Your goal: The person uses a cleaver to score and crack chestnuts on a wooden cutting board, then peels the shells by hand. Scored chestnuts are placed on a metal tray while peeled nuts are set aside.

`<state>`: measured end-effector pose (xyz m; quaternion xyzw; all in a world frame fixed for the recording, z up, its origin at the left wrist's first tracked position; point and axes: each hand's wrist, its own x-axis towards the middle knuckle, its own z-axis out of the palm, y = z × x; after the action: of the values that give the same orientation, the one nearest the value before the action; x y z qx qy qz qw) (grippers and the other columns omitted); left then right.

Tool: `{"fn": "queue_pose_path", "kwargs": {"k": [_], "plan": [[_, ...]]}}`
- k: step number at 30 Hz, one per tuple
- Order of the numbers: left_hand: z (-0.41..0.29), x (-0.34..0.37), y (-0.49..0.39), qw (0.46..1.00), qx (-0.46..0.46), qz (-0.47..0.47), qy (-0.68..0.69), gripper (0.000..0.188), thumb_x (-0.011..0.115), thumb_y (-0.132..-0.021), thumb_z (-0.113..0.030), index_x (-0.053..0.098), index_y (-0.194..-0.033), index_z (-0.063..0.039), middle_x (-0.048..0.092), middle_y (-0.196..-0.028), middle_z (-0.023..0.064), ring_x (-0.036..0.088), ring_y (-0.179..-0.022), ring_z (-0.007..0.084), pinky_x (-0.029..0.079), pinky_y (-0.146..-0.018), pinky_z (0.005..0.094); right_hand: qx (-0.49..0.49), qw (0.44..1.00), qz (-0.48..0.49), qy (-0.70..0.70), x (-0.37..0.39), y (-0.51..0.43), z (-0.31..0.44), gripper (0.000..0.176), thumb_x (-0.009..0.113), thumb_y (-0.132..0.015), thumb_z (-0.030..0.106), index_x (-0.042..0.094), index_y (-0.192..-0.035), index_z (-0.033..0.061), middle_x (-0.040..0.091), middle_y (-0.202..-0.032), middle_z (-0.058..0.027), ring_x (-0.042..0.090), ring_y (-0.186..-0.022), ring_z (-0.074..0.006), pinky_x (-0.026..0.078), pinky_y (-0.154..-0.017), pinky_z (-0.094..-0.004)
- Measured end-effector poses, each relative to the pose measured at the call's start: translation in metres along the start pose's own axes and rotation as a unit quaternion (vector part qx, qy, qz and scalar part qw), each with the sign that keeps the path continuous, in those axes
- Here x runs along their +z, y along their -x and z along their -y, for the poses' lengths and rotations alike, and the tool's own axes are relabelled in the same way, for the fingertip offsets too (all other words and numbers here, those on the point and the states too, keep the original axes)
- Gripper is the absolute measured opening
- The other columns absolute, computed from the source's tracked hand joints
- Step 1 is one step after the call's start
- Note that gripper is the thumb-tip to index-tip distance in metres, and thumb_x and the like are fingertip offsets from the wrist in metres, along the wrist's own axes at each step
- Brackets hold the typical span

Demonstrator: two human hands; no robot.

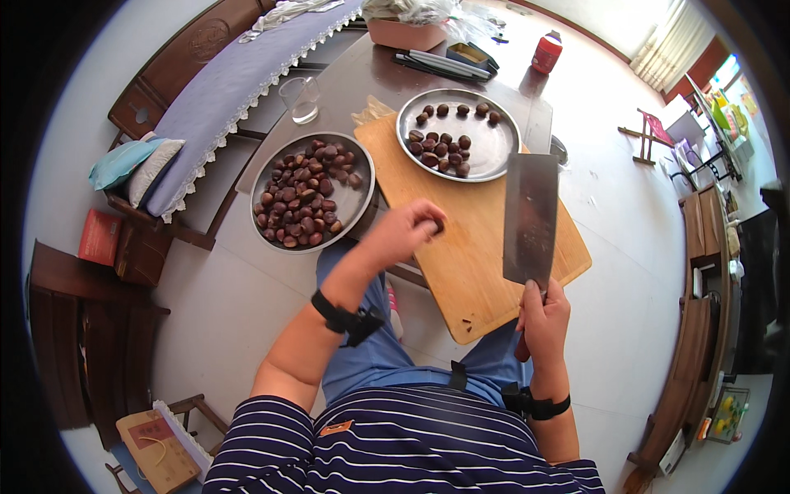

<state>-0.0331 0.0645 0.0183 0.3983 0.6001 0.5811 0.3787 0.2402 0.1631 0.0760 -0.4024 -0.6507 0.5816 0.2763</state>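
Note:
Over the left edge of a wooden cutting board (487, 247), my left hand (404, 231) pinches a chestnut (439, 226) between thumb and fingers. My right hand (543, 315) grips the handle of a broad cleaver (531, 216), its blade pointing away from me above the board's right side. At the left, a round metal plate (361, 210) holds a heap of chestnuts (299, 197). A second metal plate (500, 139) rests partly on the board's far end, with a smaller cluster of chestnuts (441, 147) in it and several more along its far side.
Behind the left plate stands a glass cup (302, 105) on the dark table (364, 80). A pink container (407, 36) with plastic bags, a black tray (472, 58) and a red bottle (547, 52) are at the far end. A wooden bench (247, 80) lines the left.

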Motion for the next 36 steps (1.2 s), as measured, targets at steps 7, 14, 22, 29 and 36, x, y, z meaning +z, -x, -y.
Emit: {"fn": "queue_pose_path", "kwargs": {"k": [7, 14, 22, 29, 36], "plan": [[0.006, 0.067, 0.017, 0.984, 0.03, 0.046, -0.169, 0.022, 0.065, -0.091, 0.003, 0.069, -0.112, -0.002, 0.069, -0.101, 0.0088, 0.065, -0.099, 0.0204, 0.053, -0.086, 0.0292, -0.026, 0.997, 0.005, 0.07, 0.0, 0.003, -0.01, 0.016, 0.062, -0.098, 0.011, 0.067, -0.099, -0.0049, 0.053, -0.063, -0.0034, 0.047, -0.052, -0.007, 0.038, -0.049, -0.0271], [0.018, 0.065, 0.014, 0.95, 0.14, -0.048, -0.276, 0.024, 0.069, -0.087, 0.001, 0.072, -0.11, -0.004, 0.065, -0.1, 0.0096, 0.059, -0.094, 0.025, 0.051, -0.083, 0.0336, -0.082, 0.983, 0.024, 0.161, 0.005, 0.005, -0.012, 0.016, 0.062, -0.096, 0.01, 0.066, -0.099, -0.0057, 0.055, -0.067, -0.0158, 0.051, -0.058, -0.0212, 0.043, -0.057, -0.0348], [0.013, 0.055, 0.034, 0.968, 0.053, -0.198, -0.146, 0.011, 0.068, -0.089, -0.003, 0.069, -0.1, -0.004, 0.064, -0.094, 0.0092, 0.06, -0.088, 0.0257, 0.05, -0.08, 0.0366, -0.159, 0.954, 0.09, 0.238, 0.013, -0.006, 0.003, 0.014, 0.062, -0.094, 0.009, 0.064, -0.097, -0.0053, 0.062, -0.078, -0.0262, 0.061, -0.074, -0.0451, 0.049, -0.065, -0.0433], [0.009, 0.065, 0.039, 0.922, 0.141, -0.164, -0.32, 0.021, 0.078, -0.08, -0.013, 0.068, -0.099, -0.009, 0.065, -0.095, 0.0094, 0.06, -0.092, 0.0311, 0.049, -0.084, 0.0414, -0.183, 0.945, 0.084, 0.256, 0.017, -0.021, 0.015, 0.015, 0.063, -0.094, 0.008, 0.062, -0.091, -0.0062, 0.058, -0.072, -0.0228, 0.057, -0.065, -0.0346, 0.046, -0.06, -0.0394], [0.014, 0.081, 0.028, 0.907, 0.168, -0.106, -0.373, 0.032, 0.081, -0.076, -0.014, 0.068, -0.105, -0.008, 0.065, -0.1, 0.0082, 0.059, -0.099, 0.0325, 0.047, -0.091, 0.0432, -0.174, 0.953, 0.043, 0.246, 0.007, -0.016, 0.009, 0.019, 0.063, -0.095, 0.009, 0.058, -0.084, -0.0059, 0.051, -0.064, -0.0173, 0.048, -0.056, -0.0246, 0.04, -0.055, -0.037]]}}
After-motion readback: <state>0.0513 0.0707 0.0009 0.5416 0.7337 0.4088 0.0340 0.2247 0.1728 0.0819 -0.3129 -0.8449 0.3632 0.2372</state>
